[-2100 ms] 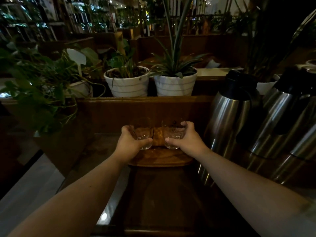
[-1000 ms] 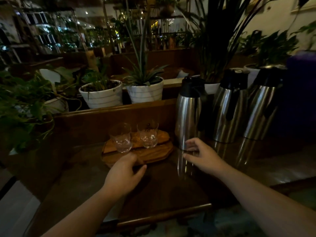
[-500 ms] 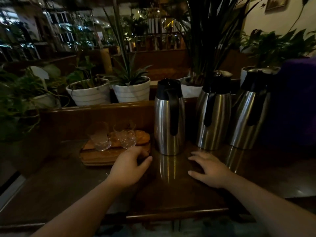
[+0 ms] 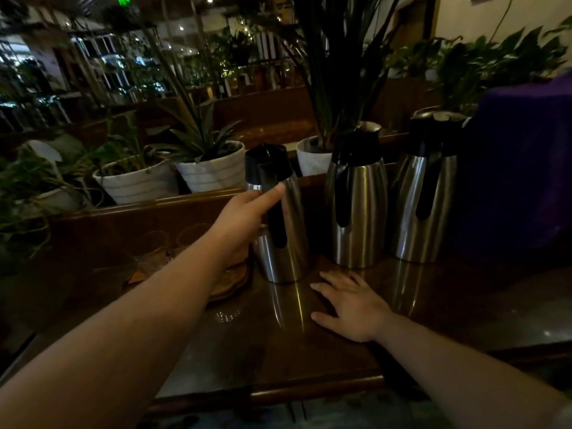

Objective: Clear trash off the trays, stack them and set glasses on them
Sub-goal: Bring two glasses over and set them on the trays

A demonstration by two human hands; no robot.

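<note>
- A dim room full of leafy green plants (image 4: 28, 193) lies beyond a dark, glossy wooden bench (image 4: 247, 345) with a raised wooden back rail.
- On a ledge behind the rail stand round white ribbed plant pots (image 4: 139, 184), matte and pale.
- At the left of the bench sit the stacked brown wooden trays (image 4: 230, 281), edges rounded; two clear drinking glasses (image 4: 154, 246) stand on them, dim and partly hidden by the left forearm.
- The left hand (image 4: 241, 218) reaches over the trays, fingers curled against the nearest tall brushed-steel jug with a black lid and handle (image 4: 278, 218); whether it truly grips I cannot tell.
- The right hand (image 4: 349, 308) lies flat on the bench, fingers spread, holding nothing, just before that jug.
- Two more steel jugs (image 4: 359, 199) stand to the right, well apart from the trays.
- A dark purple cloth-covered block (image 4: 523, 168) fills the far right.
</note>
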